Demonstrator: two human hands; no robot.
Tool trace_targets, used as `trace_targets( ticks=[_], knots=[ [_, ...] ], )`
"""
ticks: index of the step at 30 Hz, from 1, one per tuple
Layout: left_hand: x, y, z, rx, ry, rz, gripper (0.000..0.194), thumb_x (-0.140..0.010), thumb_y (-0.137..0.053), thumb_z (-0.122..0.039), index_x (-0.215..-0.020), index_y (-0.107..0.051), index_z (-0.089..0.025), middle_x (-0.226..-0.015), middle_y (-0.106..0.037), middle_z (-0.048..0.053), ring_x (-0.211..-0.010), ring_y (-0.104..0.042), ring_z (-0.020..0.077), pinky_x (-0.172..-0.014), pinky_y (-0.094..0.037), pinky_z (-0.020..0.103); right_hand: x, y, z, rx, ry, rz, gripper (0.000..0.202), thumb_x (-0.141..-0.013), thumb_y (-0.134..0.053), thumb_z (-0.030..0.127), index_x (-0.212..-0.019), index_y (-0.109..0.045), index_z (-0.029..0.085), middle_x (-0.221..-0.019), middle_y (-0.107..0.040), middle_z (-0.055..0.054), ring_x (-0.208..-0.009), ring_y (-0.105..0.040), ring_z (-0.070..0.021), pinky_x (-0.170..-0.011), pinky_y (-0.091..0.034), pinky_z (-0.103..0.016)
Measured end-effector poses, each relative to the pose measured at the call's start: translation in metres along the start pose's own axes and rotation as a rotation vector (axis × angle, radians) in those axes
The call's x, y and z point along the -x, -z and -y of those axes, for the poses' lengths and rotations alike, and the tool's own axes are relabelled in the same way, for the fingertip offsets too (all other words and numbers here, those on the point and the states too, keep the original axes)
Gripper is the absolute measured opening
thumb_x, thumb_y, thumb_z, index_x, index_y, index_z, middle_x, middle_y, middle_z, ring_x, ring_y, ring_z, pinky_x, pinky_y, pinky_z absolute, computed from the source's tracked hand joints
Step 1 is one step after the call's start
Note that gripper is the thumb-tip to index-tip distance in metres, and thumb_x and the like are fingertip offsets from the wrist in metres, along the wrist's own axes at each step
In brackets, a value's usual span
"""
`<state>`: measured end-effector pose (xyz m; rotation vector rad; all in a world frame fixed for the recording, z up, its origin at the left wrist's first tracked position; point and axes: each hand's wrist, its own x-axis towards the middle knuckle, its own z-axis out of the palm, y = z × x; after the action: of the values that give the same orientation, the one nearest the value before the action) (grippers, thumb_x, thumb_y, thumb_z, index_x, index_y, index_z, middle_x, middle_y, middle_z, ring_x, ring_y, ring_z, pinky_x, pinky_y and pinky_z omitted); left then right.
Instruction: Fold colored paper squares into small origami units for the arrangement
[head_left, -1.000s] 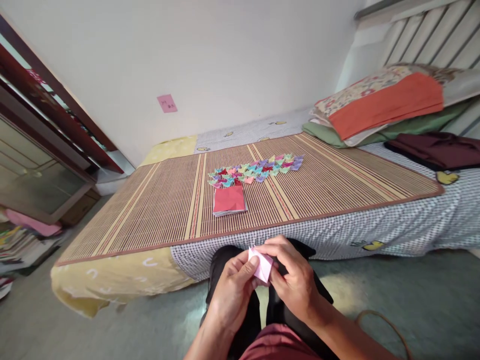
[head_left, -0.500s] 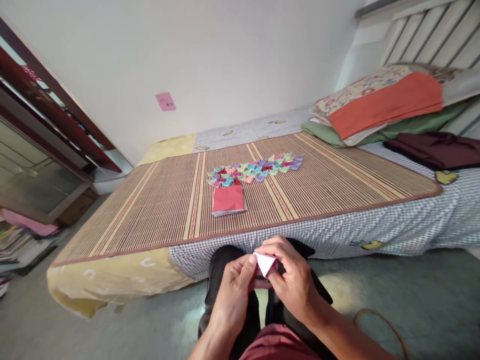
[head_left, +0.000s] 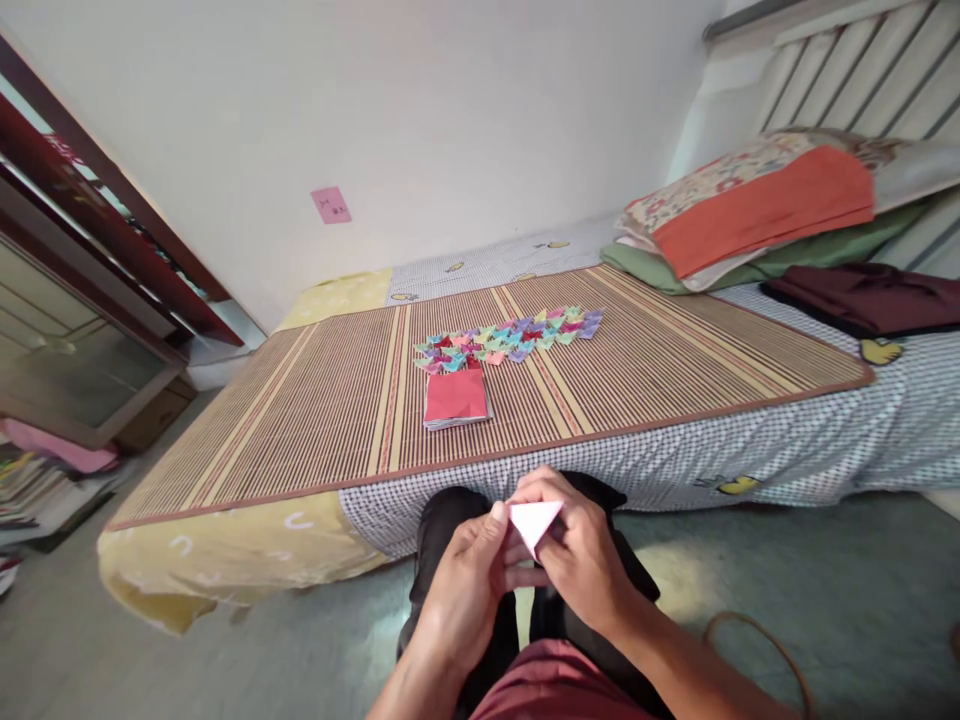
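Note:
A small folded paper (head_left: 535, 524), whitish pink and triangular with its point downward, is held between both hands above the knees. My left hand (head_left: 474, 580) pinches its left corner with thumb and fingers. On its right side, my right hand (head_left: 581, 555) grips it, fingers curled behind. Beyond the knees, a stack of square paper (head_left: 457, 396) with a red sheet on top lies on the striped mat (head_left: 337, 400). Just behind the stack, several small folded paper pieces (head_left: 517, 338) in many colours are laid out in rows.
Folded bedding (head_left: 765, 215) and a dark maroon cloth (head_left: 870, 298) lie on the bed at the right. A pink note (head_left: 331, 205) is on the wall. At the far left stand a cabinet (head_left: 67, 340) and a pile of papers (head_left: 45, 500).
The folded paper has turned slightly, and more of its pale triangular face now shows between the hands. Both hands still hold it. The view has shifted slightly.

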<state>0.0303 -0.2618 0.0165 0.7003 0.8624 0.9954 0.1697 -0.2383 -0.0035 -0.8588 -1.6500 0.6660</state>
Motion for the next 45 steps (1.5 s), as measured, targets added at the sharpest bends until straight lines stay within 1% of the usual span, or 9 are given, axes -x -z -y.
trace_targets(
  ticks=[3, 7, 13, 24, 30, 34, 37, 40, 45],
  knots=[
    [0.001, -0.004, 0.003, 0.196, 0.079, 0.013, 0.039, -0.081, -0.086, -0.049, -0.088, -0.080, -0.011, -0.078, -0.077, 0.010, -0.076, -0.073, 0.0224, -0.082, -0.060, 0.039, 0.005, -0.002, -0.005, 0.175, 0.103, -0.032, 0.013, -0.098, -0.058, 0.011, -0.094, -0.064, 0.022, -0.094, -0.065, -0.006, -0.090, -0.063, -0.0236, -0.081, -0.052, -0.036],
    [0.001, -0.006, 0.007, 0.297, 0.027, -0.034, 0.031, -0.074, -0.093, -0.037, -0.085, -0.081, -0.012, -0.078, -0.076, 0.008, -0.076, -0.072, 0.0205, -0.084, -0.059, 0.035, 0.007, 0.001, -0.009, 0.217, 0.133, 0.064, 0.023, -0.091, -0.056, 0.003, -0.098, -0.066, 0.022, -0.098, -0.068, -0.007, -0.095, -0.065, -0.0256, -0.084, -0.054, -0.039],
    [0.003, -0.010, 0.002, 0.182, -0.079, -0.036, 0.033, -0.081, -0.088, -0.040, -0.094, -0.083, -0.010, -0.081, -0.077, 0.011, -0.084, -0.073, 0.0245, -0.082, -0.058, 0.033, 0.009, 0.002, -0.006, 0.005, -0.003, 0.038, 0.028, -0.093, -0.058, 0.005, -0.112, -0.069, 0.023, -0.108, -0.070, -0.008, -0.099, -0.071, -0.0227, -0.078, -0.059, -0.030],
    [0.004, -0.014, 0.004, 0.080, -0.092, -0.014, 0.041, -0.082, -0.086, -0.049, -0.093, -0.083, -0.010, -0.081, -0.076, 0.010, -0.083, -0.071, 0.0234, -0.080, -0.056, 0.033, 0.007, -0.002, 0.000, 0.005, 0.125, -0.082, 0.024, -0.097, -0.059, 0.008, -0.108, -0.074, 0.024, -0.101, -0.070, -0.006, -0.093, -0.072, -0.0209, -0.080, -0.060, -0.030],
    [0.002, -0.002, 0.003, -0.028, -0.257, -0.102, 0.037, -0.089, -0.079, -0.050, -0.096, -0.081, -0.014, -0.079, -0.074, 0.006, -0.078, -0.066, 0.0196, -0.078, -0.053, 0.029, 0.006, 0.007, -0.002, -0.014, 0.044, -0.019, 0.033, -0.102, -0.051, 0.011, -0.125, -0.070, 0.024, -0.110, -0.074, -0.008, -0.104, -0.073, -0.0217, -0.088, -0.060, -0.032],
    [0.004, 0.008, 0.003, -0.253, -0.403, -0.196, 0.033, -0.094, -0.074, -0.049, -0.090, -0.080, -0.017, -0.078, -0.071, 0.002, -0.076, -0.058, 0.0157, -0.076, -0.048, 0.024, 0.002, 0.014, -0.001, -0.146, -0.139, 0.009, 0.021, -0.106, -0.053, 0.024, -0.112, -0.073, 0.023, -0.102, -0.075, -0.006, -0.096, -0.074, -0.0206, -0.085, -0.059, -0.030],
    [0.006, 0.007, 0.004, -0.353, -0.457, -0.244, 0.032, -0.094, -0.074, -0.048, -0.087, -0.080, -0.017, -0.075, -0.068, 0.001, -0.073, -0.055, 0.0147, -0.073, -0.046, 0.023, -0.001, 0.014, 0.003, -0.163, -0.167, 0.020, 0.013, -0.103, -0.061, 0.028, -0.100, -0.072, 0.022, -0.093, -0.072, -0.004, -0.084, -0.069, -0.0187, -0.077, -0.056, -0.028],
    [0.007, 0.004, 0.005, -0.326, -0.449, -0.264, 0.029, -0.090, -0.080, -0.046, -0.089, -0.080, -0.017, -0.076, -0.070, 0.001, -0.072, -0.058, 0.0151, -0.071, -0.048, 0.023, -0.002, 0.011, 0.007, -0.140, -0.152, -0.015, 0.016, -0.100, -0.065, 0.028, -0.086, -0.066, 0.021, -0.081, -0.066, -0.001, -0.072, -0.062, -0.0156, -0.068, -0.051, -0.026],
    [0.004, 0.005, 0.005, -0.293, -0.412, -0.268, 0.036, -0.089, -0.078, -0.050, -0.083, -0.079, -0.015, -0.070, -0.071, 0.003, -0.064, -0.059, 0.0156, -0.065, -0.050, 0.025, -0.001, 0.011, 0.009, -0.160, -0.213, -0.019, 0.021, -0.102, -0.063, 0.033, -0.084, -0.064, 0.021, -0.072, -0.062, 0.001, -0.063, -0.057, -0.0139, -0.058, -0.046, -0.024]
  ],
)
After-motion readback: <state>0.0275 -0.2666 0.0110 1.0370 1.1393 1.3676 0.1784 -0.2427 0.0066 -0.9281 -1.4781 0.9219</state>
